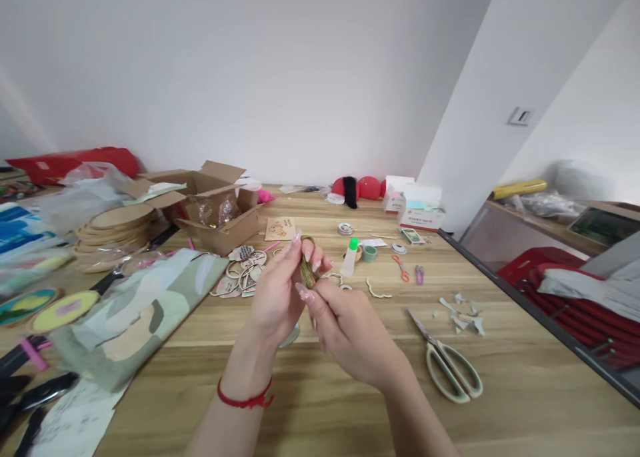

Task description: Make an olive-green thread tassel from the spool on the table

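Both hands meet over the middle of the table, holding a small bundle of olive-green thread [309,274]. My left hand [283,287] pinches the upper loop of the bundle between thumb and fingers. Lower down, my right hand [345,324] grips the same thread, its thumb pressed against the fingers. Part of the bundle is hidden by the fingers. Below the hands, a greenish round piece [290,336] lies partly covered on the table. Just behind stands a glue bottle with a green cap [349,260], beside a green roll of tape [369,253].
Large scissors [445,360] lie at the right, near fabric scraps [465,316]. Small orange scissors [401,268] rest farther back. On the left are a folded printed cloth [135,310], a cardboard box [215,210], stacked wooden hoops [115,234] and several wooden tags [245,270].
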`<state>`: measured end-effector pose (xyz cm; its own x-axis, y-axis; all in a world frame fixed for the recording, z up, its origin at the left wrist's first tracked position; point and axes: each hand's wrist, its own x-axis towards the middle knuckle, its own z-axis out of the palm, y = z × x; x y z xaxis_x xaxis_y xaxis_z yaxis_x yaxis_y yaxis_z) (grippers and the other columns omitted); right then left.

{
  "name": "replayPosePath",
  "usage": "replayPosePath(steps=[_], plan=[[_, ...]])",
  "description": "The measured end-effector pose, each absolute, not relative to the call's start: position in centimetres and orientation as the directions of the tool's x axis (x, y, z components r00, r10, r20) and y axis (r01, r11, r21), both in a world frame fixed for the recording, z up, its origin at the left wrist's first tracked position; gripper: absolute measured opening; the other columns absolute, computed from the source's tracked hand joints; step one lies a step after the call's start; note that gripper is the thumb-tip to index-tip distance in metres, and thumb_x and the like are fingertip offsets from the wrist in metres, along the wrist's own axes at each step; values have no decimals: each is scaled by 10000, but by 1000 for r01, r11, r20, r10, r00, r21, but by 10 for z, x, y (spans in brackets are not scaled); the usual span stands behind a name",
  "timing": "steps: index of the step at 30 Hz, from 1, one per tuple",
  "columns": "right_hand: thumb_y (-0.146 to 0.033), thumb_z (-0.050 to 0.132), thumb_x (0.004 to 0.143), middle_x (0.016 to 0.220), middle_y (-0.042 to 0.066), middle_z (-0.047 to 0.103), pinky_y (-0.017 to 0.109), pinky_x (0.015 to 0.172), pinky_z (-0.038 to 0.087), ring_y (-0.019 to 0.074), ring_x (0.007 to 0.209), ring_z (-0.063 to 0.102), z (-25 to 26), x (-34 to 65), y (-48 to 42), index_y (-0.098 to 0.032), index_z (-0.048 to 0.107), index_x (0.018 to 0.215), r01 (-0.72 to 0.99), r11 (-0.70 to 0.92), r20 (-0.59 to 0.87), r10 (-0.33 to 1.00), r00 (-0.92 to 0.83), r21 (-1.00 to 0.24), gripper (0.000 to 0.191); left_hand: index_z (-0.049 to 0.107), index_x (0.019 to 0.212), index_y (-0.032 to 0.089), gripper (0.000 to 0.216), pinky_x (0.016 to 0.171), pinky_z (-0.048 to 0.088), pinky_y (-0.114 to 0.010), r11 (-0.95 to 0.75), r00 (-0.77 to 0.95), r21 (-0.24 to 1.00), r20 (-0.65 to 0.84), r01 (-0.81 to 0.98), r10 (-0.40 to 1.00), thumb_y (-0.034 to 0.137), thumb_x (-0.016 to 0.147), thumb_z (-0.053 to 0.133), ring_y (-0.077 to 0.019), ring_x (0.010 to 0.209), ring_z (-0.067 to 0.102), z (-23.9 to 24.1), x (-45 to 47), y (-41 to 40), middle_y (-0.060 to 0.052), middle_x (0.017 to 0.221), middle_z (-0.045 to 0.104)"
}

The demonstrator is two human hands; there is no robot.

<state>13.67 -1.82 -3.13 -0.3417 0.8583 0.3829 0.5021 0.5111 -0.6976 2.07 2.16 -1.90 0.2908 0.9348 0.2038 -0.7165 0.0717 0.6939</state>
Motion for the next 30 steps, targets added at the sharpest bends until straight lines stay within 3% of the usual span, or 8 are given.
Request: replayPosePath(steps=[7,12,17,24,30], plan=[[-270,246,1010,604,21,617,258,473,274,142,469,524,-36,131,-19,-164,535,849,714,571,496,794,-352,-406,347,553,709,145,344,726,495,-258,26,195,652,188,-757,963,227,996,380,-114,658,536,-19,22,23,5,683,488],[-278,271,1013,559,26,619,280,457,196,132,425,479,-40,128,-17,-158,575,781,770,607,601,695,-395,-196,401,556,746,136,317,713,514,-270,27,141,576,155,-817,978,200,999,378,-90,625,524,-13,23,20,10,709,505],[-278,264,1020,580,26,624,264,472,212,114,448,486,-41,134,-13,-157,581,745,744,638,642,659,-393,-198,437,559,811,130,335,562,471,-176,235,333,415,181,-879,925,227,1023,319,-28,493,430,-15,23,19,33,695,467],[-265,298,1012,567,17,627,267,478,191,121,442,503,-39,134,-16,-165,593,778,781,601,617,683,-390,-171,390,520,696,113,427,487,413,-140,232,364,454,228,-860,903,228,1030,281,-17,401,239,-18,21,24,67,549,297],[-249,377,986,599,6,656,273,464,175,153,446,538,-29,140,-30,-175,587,950,814,552,492,767,-411,-180,226,481,621,114,477,508,424,-153,201,352,466,263,-862,898,211,1029,254,-32,430,319,-19,20,23,52,537,299]])
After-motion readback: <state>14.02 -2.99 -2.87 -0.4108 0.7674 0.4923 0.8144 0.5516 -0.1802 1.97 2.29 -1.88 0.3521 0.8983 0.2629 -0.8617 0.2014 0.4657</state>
